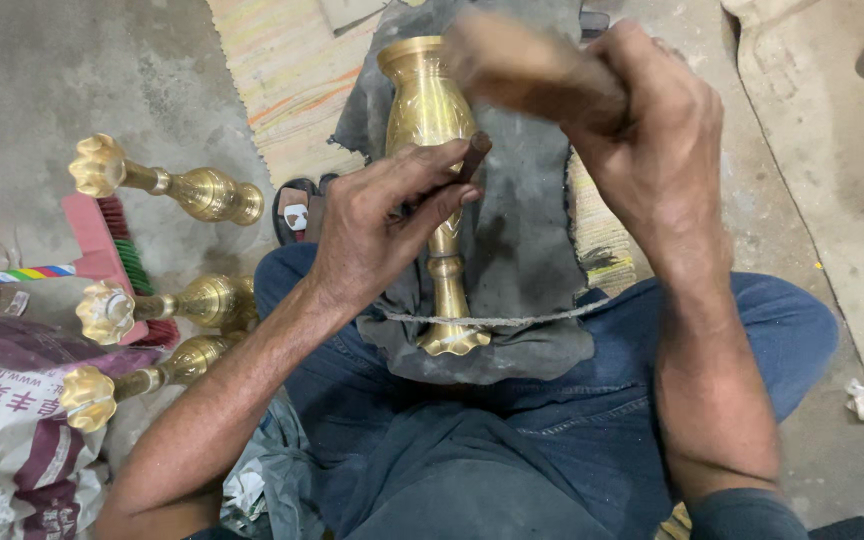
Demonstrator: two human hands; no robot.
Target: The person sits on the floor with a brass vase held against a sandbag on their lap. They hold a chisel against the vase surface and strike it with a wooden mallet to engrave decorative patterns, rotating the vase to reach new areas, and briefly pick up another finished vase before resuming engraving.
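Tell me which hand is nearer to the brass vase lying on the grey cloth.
Left. The left hand lies against the brass vase, pressing a thin punch onto its body. The right hand is raised above and to its right, gripping a blurred wooden handle.

The gray concrete floor [42, 80] is dusty and rough. A striped mat [287, 70] lies on it. Three shiny brass vases [167, 185] lie on their sides on the floor at the left, next to a pink brush [112, 250] with red and green bristles. A printed sack [2, 420] sits close beside them.
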